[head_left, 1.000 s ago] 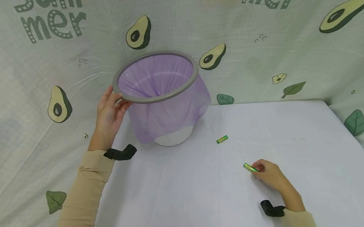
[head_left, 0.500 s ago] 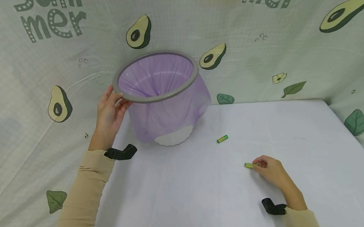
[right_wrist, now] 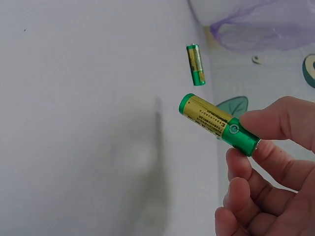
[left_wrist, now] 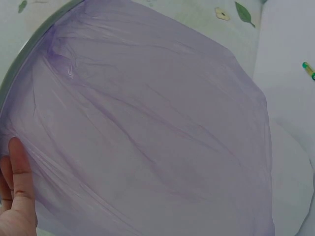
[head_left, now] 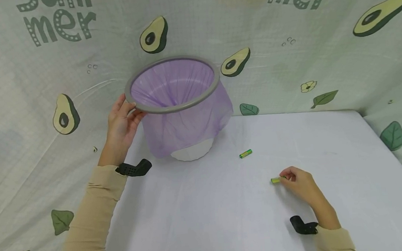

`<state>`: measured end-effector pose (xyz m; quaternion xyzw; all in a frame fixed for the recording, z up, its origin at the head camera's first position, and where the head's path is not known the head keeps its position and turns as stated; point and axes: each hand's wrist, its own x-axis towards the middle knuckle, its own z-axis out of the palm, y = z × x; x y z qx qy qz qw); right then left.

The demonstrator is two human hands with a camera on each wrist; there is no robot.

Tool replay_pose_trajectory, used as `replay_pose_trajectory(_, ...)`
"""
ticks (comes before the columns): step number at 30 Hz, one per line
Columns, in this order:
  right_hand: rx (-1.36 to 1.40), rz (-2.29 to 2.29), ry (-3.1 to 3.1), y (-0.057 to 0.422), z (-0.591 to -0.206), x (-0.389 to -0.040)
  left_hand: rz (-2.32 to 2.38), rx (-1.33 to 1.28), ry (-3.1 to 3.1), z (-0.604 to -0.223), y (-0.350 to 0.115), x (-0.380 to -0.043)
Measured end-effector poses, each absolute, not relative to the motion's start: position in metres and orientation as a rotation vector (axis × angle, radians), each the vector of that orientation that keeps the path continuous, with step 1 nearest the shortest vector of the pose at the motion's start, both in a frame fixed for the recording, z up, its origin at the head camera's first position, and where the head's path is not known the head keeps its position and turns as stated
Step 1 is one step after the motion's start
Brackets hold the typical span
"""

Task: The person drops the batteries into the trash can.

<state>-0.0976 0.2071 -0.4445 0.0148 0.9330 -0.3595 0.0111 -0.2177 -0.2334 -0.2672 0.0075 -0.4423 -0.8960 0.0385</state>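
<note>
A white trash bin with a grey rim (head_left: 175, 109) and a purple bag liner (head_left: 190, 128) stands at the back left of the table. My left hand (head_left: 121, 120) grips the rim at its left side; in the left wrist view its fingers (left_wrist: 19, 169) lie against the purple film. At the right, my right hand (head_left: 301, 184) pinches a green and gold battery (right_wrist: 211, 120) by one end between thumb and fingers, above the white tabletop. A second battery (head_left: 245, 154) of the same look lies on the table between the bin and my right hand.
The white tabletop (head_left: 202, 218) meets a hanging cloth (head_left: 267, 26) printed with avocados and leaves at the back and sides. Black wrist-worn pieces (head_left: 134, 169) sit on both forearms. The bin stands close to the back cloth.
My right hand has risen slightly in the head view with the battery, which has turned from slanted to nearly level. The left hand, the bin and the second battery stay in place.
</note>
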Motion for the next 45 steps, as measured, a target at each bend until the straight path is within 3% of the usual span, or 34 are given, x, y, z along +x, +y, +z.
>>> replay_pose_trajectory(25, -0.112, -1.145, 2.993, 0.195, -0.4, -0.117, -2.753, 0.009, -1.367, -0.267, -0.234, -0.216)
replay_pose_trajectory(45, -0.398, -1.272, 3.029, 0.17, -0.347, -0.145, -2.745, 0.01, -1.374, -0.267, -0.232, -0.216)
